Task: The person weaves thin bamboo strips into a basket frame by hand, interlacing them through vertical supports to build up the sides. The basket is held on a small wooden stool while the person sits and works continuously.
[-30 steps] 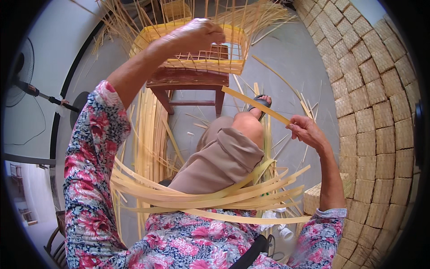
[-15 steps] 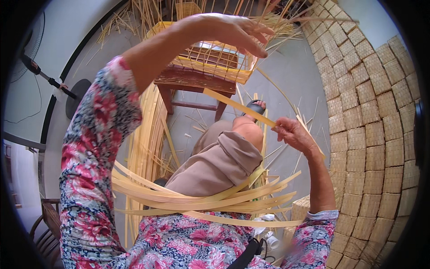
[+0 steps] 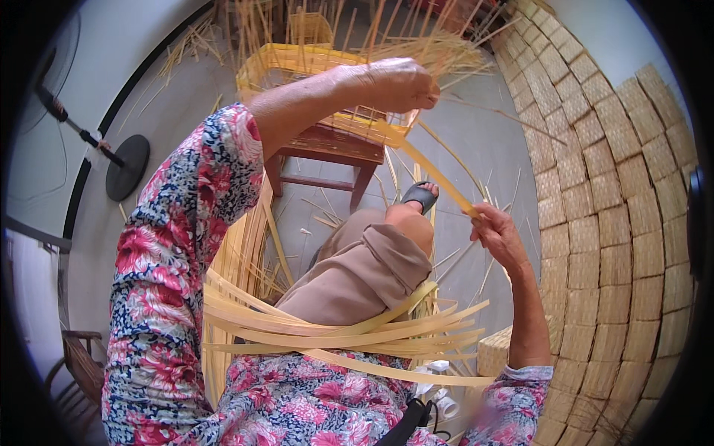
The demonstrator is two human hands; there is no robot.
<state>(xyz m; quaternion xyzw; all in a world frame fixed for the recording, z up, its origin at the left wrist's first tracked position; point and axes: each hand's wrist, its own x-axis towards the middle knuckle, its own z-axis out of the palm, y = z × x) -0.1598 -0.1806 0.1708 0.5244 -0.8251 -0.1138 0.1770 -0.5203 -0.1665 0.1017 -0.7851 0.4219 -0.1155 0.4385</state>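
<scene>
My left hand is closed over the right end of the partly woven basket, its fingertips curled among the thin upright stakes; what they grip is hidden. The basket rests on a red-brown wooden stool. My right hand pinches one end of a flat yellow strip, whose far end rises leftward to the basket's lower edge beneath my left hand. A bundle of pale strips lies across my lap.
A fan on a round black base stands at the left, above a wooden chair. Stacked woven blocks line the right side. Loose strips are scattered over the grey floor and behind the basket.
My left hand has gone from spread fingers to closed ones and lowered at the basket's right end. The strip in my right hand has risen at its far end toward the basket.
</scene>
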